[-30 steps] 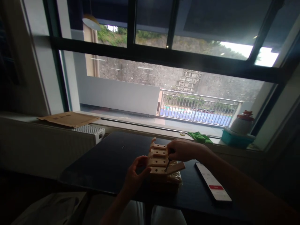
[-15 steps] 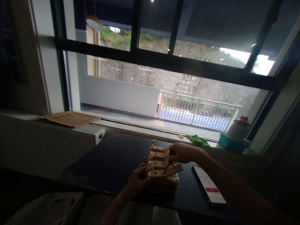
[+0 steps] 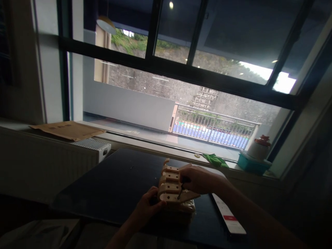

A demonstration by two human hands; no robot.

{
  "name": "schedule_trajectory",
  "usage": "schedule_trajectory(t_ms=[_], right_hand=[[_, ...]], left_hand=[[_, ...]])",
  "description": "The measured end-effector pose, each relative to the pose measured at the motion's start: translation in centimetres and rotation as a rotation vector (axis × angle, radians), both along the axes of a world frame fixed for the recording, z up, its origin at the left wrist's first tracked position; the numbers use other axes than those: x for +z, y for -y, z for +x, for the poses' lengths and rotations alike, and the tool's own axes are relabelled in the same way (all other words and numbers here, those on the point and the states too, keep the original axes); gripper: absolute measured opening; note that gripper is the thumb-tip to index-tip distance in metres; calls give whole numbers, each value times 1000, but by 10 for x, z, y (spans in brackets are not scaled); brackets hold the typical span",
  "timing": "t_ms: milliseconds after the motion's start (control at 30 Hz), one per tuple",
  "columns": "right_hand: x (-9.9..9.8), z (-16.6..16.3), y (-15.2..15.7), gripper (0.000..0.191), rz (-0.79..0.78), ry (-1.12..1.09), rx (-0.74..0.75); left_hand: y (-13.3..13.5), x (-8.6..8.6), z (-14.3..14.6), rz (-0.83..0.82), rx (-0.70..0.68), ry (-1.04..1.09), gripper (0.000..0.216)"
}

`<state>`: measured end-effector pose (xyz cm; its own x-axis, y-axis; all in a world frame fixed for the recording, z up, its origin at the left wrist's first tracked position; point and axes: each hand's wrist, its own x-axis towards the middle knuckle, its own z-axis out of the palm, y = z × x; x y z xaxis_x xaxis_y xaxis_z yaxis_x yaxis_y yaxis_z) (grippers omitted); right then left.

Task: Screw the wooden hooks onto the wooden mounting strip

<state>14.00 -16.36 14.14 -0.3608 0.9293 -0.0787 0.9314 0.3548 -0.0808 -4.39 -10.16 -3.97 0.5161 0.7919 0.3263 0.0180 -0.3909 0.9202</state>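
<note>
While the left hand [image 3: 147, 205] steadies the curved near end of a slatted wooden piece [image 3: 169, 187] between thumb and fingers, the right hand [image 3: 201, 180] — closed around a slim dark tool [image 3: 181, 191] — leans over it from the other side, as the head view shows. The tool's tip points down at the slat nearest the left hand, by its right-hand hole. Just below the right hand, a flat wooden strip [image 3: 190, 196] slants outward, over a plastic-wrapped bundle [image 3: 186, 207] under the slats. Beneath the right forearm, a phone [image 3: 228, 214] lies partly covered on the dark worktop [image 3: 103, 190]. Beyond the right hand, a green cloth [image 3: 215, 160] rests on the windowsill [image 3: 178, 150], near a teal box [image 3: 252, 163].
</note>
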Motion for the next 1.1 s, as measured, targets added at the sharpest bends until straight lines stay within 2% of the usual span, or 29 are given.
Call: schedule_trajectory(t_ms=[300,667,1100], right_hand=[[3,8,7,14,64,-23,-45],[-1,7,13,13,114,-30,-60],[-3,10,8,14,76,-23,-27]], left_hand=[[-5,-7,3,-11,-5,23,25],[-1,-4,3,-46,6,34,27],[0,-2,4,-45,-12,9,24]])
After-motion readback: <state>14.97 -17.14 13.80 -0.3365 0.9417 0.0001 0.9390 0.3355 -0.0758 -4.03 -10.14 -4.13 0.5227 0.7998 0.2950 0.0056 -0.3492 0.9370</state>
